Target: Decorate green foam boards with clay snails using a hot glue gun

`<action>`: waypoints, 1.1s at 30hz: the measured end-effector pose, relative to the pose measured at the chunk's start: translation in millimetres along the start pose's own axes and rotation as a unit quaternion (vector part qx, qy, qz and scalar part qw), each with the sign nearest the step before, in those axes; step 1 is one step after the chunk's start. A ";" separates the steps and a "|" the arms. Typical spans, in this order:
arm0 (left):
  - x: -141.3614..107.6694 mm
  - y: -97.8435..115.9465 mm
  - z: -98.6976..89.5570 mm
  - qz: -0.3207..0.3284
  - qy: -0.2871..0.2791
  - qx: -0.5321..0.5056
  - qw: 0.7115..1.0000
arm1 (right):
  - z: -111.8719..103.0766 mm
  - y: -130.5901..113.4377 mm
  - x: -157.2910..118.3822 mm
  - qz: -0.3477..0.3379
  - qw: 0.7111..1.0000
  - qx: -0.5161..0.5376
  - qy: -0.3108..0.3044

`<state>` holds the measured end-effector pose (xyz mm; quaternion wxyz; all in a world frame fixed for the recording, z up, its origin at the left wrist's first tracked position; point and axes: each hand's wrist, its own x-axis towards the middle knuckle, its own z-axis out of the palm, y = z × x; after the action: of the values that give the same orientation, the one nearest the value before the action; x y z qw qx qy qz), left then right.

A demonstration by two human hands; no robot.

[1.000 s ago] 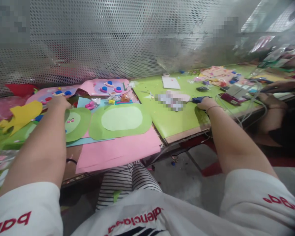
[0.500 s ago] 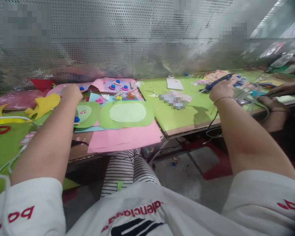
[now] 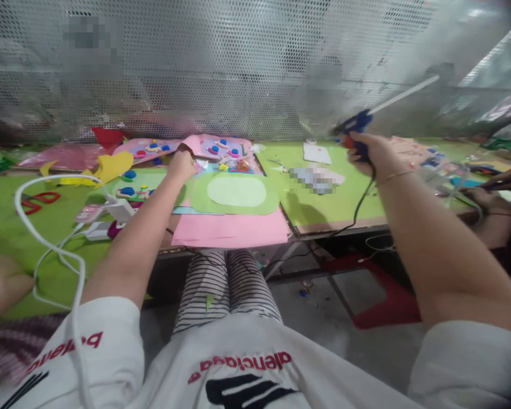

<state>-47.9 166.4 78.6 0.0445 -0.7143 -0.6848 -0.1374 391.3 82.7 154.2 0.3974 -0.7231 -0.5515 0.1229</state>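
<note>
Green tabletop (image 3: 300, 205), glue gun (image 3: 360, 121) in right hand (image 3: 373, 151)

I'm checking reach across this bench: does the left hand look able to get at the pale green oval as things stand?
Probably yes: the left hand is close by, and nothing visible covers the pale green oval.

One view, worn on the person's head, faces forward and down across the worktable (image 3: 289, 149). From here I see the white shirt (image 3: 247, 366) nearest the lens, left hand (image 3: 182, 165) and right hand (image 3: 368, 150) farther out, and a perforated screen (image 3: 221, 68) behind.
</note>
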 end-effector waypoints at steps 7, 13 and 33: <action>-34.6 27.5 31.7 0.105 -0.043 -0.045 0.992 | 127.1 -49.9 0.0 0.038 0.826 0.452 -0.336; -65.3 30.5 33.3 0.150 -0.074 -0.035 0.985 | 192.2 -59.5 1.1 0.005 0.791 0.454 -0.411; -68.4 30.1 68.2 0.105 -0.031 -0.214 0.971 | 193.9 -35.7 -11.3 0.070 0.677 0.619 -0.393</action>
<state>-10.5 115.8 -0.6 -0.1163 -0.7792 -0.5616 -0.2527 242.8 160.4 49.8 0.4915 -0.2334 -0.4028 0.7360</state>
